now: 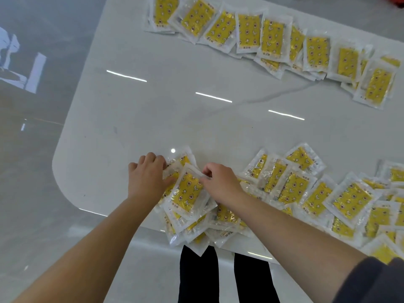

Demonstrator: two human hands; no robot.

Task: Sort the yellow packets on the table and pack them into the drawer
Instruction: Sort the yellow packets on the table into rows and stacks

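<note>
Yellow packets in clear wrappers lie on a white table (153, 110). A heap of them (192, 221) sits at the near edge, some hanging over it. On top lies one packet (189, 192); my right hand (220, 182) pinches its upper right corner. My left hand (148, 173) rests on the heap's left side, thumb against that packet and fingers curled over the packets beneath. A second spread of packets (341, 200) runs along the near edge to the right. No drawer is in view.
A long row of overlapping yellow packets (273, 38) stretches across the far side of the table. The table's rounded corner (63, 182) is at the left, with grey glossy floor (32, 149) beyond. My dark trouser legs (197, 276) show below the table edge.
</note>
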